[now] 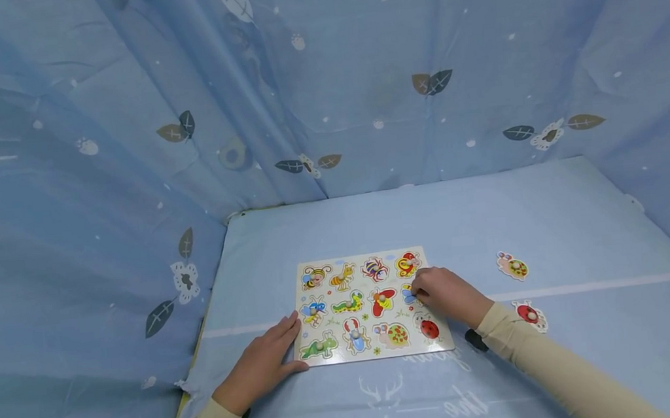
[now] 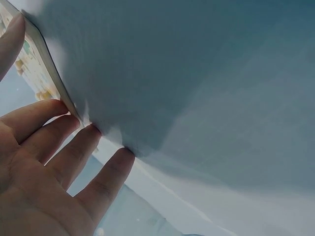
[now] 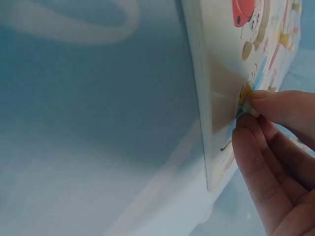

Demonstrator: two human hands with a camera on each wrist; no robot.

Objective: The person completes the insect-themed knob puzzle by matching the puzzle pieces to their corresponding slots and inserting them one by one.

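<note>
A pale wooden peg puzzle board (image 1: 393,353) with several colourful insect pieces lies in front of me. At its right side, in the middle row, my right hand (image 1: 443,294) pinches the small knob of a blue and yellow insect piece (image 3: 246,92) between thumb and fingers. That piece sits flush against the board in the right wrist view, and the hand partly covers it. My left hand (image 1: 266,355) rests along the board's left edge, its fingers extended. In the left wrist view the fingertips (image 2: 129,151) spread along the edge, the thumb nearer the board's corner.
Right of the board lie a loose snail piece (image 1: 513,266) and a loose red ladybug piece (image 1: 530,315), both with knobs. Pictures of a snail (image 1: 393,335) and a ladybug (image 1: 429,327) show without knobs in the bottom row. Blue patterned curtains (image 1: 359,69) surround the cloth-covered table (image 1: 460,219).
</note>
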